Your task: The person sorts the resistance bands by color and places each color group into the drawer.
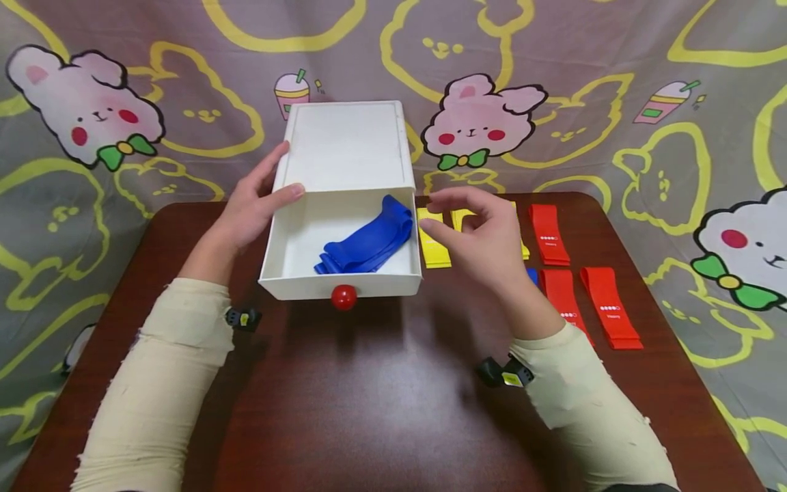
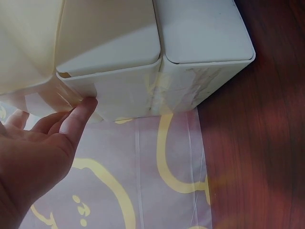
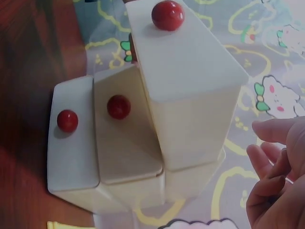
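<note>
A white drawer cabinet (image 1: 347, 147) stands at the back of the table, its top drawer (image 1: 289, 236) pulled out by a red knob (image 1: 343, 297). Several folded blue resistance bands (image 1: 371, 239) lie in that drawer, towards its right side. My left hand (image 1: 258, 198) rests against the cabinet's left side, thumb over the top's front corner; in the left wrist view its fingertips touch the white wall. To the right of the drawer, my right hand (image 1: 476, 236) hovers with fingers loosely bent and thumb apart, holding nothing. Two lower drawers (image 3: 127, 138) are closed in the right wrist view.
Yellow bands (image 1: 435, 239) lie beside the cabinet, partly behind the right hand. Red bands (image 1: 610, 307) marked "Heavy" lie further right, with a bit of a blue band (image 1: 532, 275) near the right wrist. A patterned cloth (image 1: 572, 61) hangs behind the brown table (image 1: 393, 410).
</note>
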Demonstrator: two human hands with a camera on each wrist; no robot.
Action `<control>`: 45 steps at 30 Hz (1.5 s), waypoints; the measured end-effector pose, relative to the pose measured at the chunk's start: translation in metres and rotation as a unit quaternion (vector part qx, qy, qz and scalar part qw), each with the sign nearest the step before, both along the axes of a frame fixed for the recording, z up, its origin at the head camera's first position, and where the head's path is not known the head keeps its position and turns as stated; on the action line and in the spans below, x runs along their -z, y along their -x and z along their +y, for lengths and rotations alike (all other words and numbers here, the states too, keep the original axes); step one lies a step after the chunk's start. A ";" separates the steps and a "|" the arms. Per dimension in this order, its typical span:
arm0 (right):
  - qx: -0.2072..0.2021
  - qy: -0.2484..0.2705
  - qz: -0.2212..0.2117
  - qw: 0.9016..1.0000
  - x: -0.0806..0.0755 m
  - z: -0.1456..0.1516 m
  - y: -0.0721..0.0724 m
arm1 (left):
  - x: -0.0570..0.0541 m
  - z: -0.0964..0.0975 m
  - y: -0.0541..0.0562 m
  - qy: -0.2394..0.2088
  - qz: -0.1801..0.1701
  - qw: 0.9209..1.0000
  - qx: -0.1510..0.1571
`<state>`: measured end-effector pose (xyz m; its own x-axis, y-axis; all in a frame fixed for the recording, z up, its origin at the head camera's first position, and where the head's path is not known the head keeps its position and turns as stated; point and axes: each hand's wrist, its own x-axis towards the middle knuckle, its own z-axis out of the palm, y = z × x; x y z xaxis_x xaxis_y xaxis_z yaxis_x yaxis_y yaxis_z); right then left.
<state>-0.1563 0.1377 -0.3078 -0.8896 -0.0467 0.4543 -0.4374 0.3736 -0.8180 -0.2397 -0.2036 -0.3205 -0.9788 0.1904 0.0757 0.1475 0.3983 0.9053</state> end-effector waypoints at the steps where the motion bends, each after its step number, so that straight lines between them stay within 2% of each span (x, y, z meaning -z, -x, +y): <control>1: 0.002 -0.002 0.003 1.000 0.001 0.003 0.000 | 0.000 -0.001 0.000 0.002 0.001 1.000 -0.001; 13: 0.037 -0.008 -0.010 0.999 0.022 0.035 0.001 | 0.002 0.000 -0.001 -0.005 0.003 1.000 0.004; 22: 0.055 -0.019 -0.032 0.998 0.048 0.074 0.007 | 0.001 0.000 0.000 -0.006 0.006 1.000 0.004; 29: 0.089 -0.044 -0.080 0.992 0.067 0.097 0.009 | 0.002 0.000 0.000 0.003 0.004 1.000 0.002; 45: 0.112 -0.094 -0.154 0.977 0.102 0.129 0.013 | 0.003 -0.002 0.000 0.007 0.003 1.000 -0.001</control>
